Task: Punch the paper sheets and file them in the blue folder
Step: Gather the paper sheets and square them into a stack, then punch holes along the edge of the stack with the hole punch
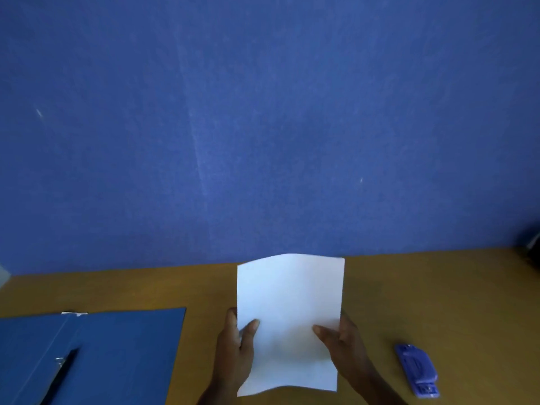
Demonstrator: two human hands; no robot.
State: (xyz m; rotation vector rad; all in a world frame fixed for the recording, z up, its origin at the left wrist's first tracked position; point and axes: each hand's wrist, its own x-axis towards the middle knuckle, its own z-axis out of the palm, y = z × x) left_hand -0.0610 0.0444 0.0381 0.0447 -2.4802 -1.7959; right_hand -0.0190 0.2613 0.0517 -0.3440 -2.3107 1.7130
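Note:
White paper sheets (289,305) are held upright above the wooden desk (423,299), slightly curled at top and bottom. My left hand (233,349) grips their left edge, thumb on the front. My right hand (344,346) grips the right edge the same way. The blue folder (122,352) lies open at the lower left, its black ring mechanism (60,372) showing. A blue hole punch (416,369) rests on the desk to the right of my right hand, apart from it.
A blue wall (263,112) rises straight behind the desk and fills most of the view. A dark object (530,249) sits at the far right edge. Bare desk lies between the folder and the paper.

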